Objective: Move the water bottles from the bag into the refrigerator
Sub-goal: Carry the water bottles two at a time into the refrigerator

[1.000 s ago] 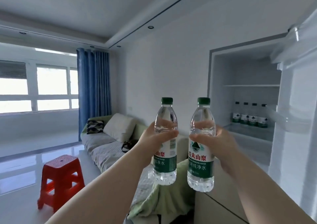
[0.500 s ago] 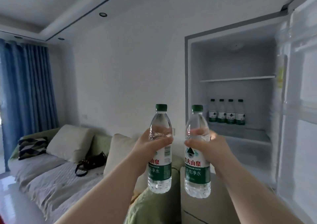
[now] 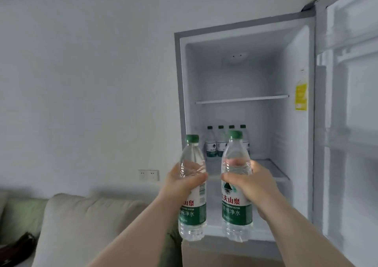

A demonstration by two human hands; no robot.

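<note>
Head view: we look at our two hands raised in front of the open refrigerator (image 3: 243, 78), each gripping one water bottle.
Left hand (image 3: 180, 182): we have it closed around the left bottle (image 3: 192, 187), fingers wrapped at the clear shoulder just above the label.
Right hand (image 3: 253, 183): we have it closed around the right bottle (image 3: 236, 187), thumb across the front above the label.
Long axis: both held bottles stand upright, green screw caps pointing up, bases down, side by side and apart from each other.
Position: the two bottles hang in the air before the lower front edge of the refrigerator's open compartment, not resting on any shelf.
Material and shape: clear ribbed plastic, round and slim, narrowing to the neck; each carries a white and green wrap label with red characters.
Stored bottles (image 3: 216, 144): we see four of the same kind in a row at the back edge of the lower shelf (image 3: 274, 170), upright, caps up, partly hidden behind the right bottle.
Upper shelf (image 3: 241, 99): a thin white ledge across the compartment.
Door (image 3: 347, 123): swung open at the right, white with moulded racks; a yellow sticker (image 3: 301, 97) sits on the inner side wall.
Sofa (image 3: 77, 221): pale fabric cushions at lower left, against the white wall.
</note>
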